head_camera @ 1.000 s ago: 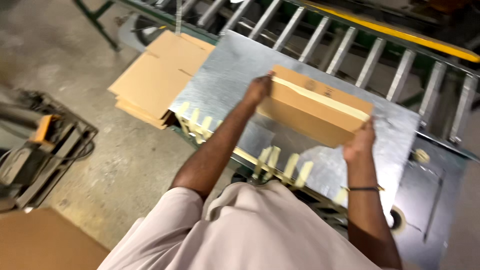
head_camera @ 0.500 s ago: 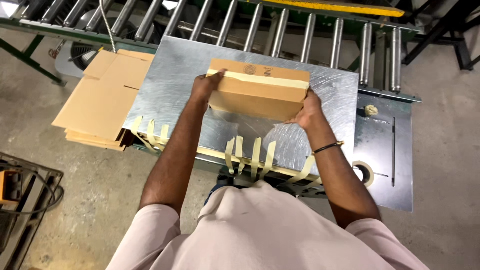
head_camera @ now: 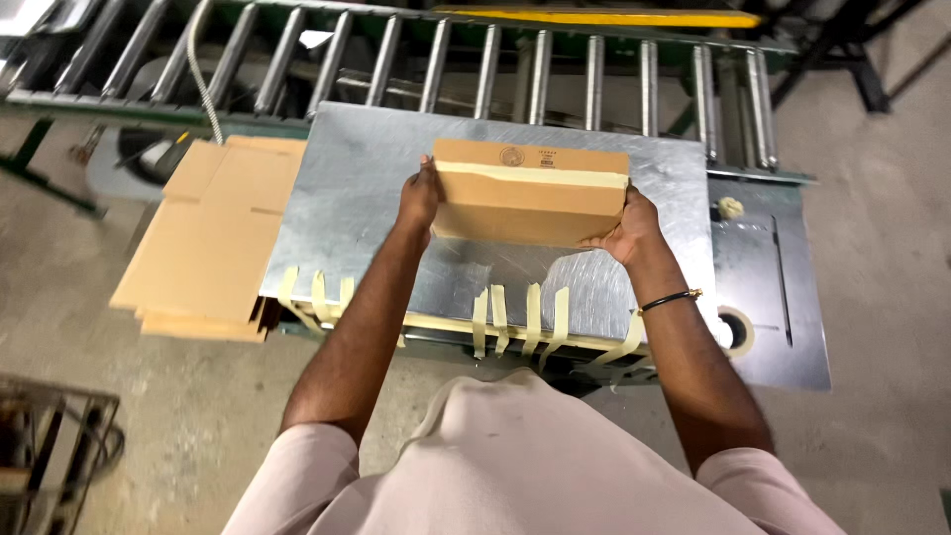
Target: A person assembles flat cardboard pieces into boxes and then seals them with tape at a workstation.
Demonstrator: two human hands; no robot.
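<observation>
Both hands clamp one cardboard box (head_camera: 530, 193) from its ends: left hand (head_camera: 420, 196) flat against the left end, fingers wrapped on the side; right hand (head_camera: 626, 223) gripping the right end near the lower corner, thumb along the bottom edge. Hands sit well apart, box between them. Box is closed, brown, with a pale tape strip running along its top seam. It is over the middle of the metal table (head_camera: 357, 198); cannot tell if its bottom touches the sheet or hangs just above it.

Black wristband (head_camera: 667, 298) on the right wrist. Pale tape strips (head_camera: 520, 319) hang off the near edge of the table, some at its left corner, more near its middle. Stack of flat cardboard sheets (head_camera: 213, 238) lies just left of the table, partly tucked under its edge. Roller conveyor (head_camera: 475, 64) runs along the far side of the table. Darker metal plate (head_camera: 783, 297) adjoins the table's right side, with a tape roll (head_camera: 735, 330) at its near left part and a small pale scrap (head_camera: 730, 207) at its far part.
</observation>
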